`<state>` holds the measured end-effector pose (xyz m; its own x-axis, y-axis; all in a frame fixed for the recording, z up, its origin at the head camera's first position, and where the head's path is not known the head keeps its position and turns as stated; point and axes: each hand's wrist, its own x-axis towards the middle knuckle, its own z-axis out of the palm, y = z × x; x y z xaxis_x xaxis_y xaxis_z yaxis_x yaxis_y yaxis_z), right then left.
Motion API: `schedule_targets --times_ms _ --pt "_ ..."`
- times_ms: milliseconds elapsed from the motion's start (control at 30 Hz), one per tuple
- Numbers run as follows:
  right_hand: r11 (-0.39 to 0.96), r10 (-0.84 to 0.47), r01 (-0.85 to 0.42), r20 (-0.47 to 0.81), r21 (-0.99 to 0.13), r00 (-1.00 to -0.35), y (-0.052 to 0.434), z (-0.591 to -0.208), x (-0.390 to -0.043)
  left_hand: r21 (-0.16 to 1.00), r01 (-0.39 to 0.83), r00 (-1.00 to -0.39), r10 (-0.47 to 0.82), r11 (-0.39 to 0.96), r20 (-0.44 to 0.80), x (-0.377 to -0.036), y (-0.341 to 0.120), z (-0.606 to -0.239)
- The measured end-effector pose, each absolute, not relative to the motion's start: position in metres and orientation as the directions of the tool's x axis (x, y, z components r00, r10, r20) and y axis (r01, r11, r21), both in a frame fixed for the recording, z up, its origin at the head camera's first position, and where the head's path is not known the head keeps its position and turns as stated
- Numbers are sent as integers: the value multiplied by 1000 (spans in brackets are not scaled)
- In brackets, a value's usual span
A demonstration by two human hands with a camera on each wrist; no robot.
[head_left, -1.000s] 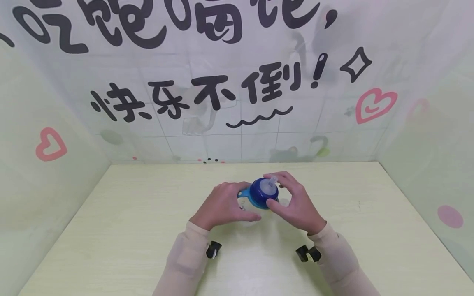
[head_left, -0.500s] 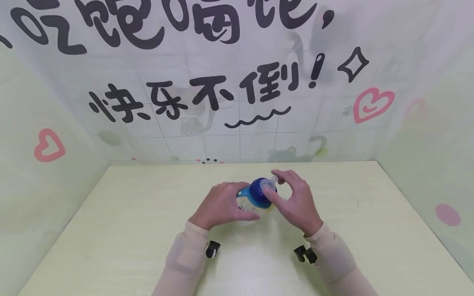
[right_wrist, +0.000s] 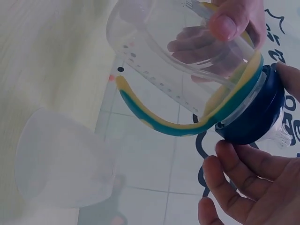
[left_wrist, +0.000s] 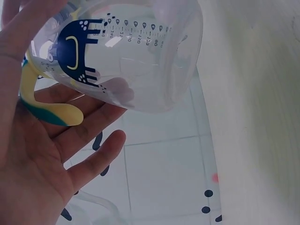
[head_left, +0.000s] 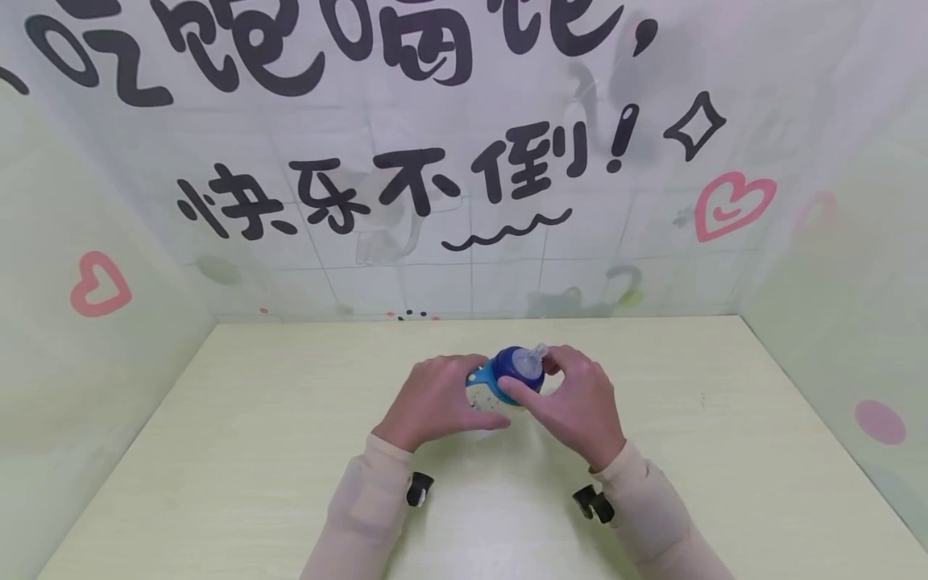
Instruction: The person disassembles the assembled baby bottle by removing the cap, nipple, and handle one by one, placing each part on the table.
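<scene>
And here we have 2 bare hands on a baby bottle (head_left: 489, 397), tipped over the far middle of the table (head_left: 254, 451), teat (head_left: 538, 352) pointing far and right. Whether its base touches down, I can't tell from here.

The left hand (head_left: 438, 399) is curved wide around the clear body, thumb on the near side, other fingers beyond. The right hand (head_left: 580, 399) has its thumb and fingertips in a looser pinch on the dark blue collar (right_wrist: 255, 112).

Looks light to me: no liquid showing, just a straw (right_wrist: 187, 63) inside. I'd judge the body stiff plastic, smooth enough to slip in damp fingers, and unlikely to shatter. The teat should be soft, so leave it alone! Better holds: around the belly, on the collar's rim, or by the teal-and-yellow handle (right_wrist: 159, 126).

A translucent cup-shaped piece (right_wrist: 65, 164) stands on the table too. The tabletop is pale, flat, faintly grained. Around it, sheeted walls: bold black lettering (head_left: 420, 181) on the far side, a pink heart (head_left: 100, 283) left, another pink heart (head_left: 735, 205) far right.
</scene>
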<state>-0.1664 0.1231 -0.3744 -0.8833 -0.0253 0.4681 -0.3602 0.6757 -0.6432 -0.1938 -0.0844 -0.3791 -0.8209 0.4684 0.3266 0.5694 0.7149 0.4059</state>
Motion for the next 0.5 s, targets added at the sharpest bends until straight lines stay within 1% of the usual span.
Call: schedule_targets --times_ms 133,267,367,500 --pt "615 -80 -380 425 -691 -902 126 -373 -168 422 578 -816 478 699 325 -194 -84 -379" --pt "530 -158 -398 375 -749 -914 131 -372 -169 458 568 -823 486 683 295 -194 -84 -378" --pt "502 -213 -430 374 -750 -903 134 -371 -170 499 558 -826 498 663 262 -194 -84 -378" --pt "494 -276 -505 422 -708 -863 138 -370 -170 535 557 -821 520 635 238 -195 -84 -378"
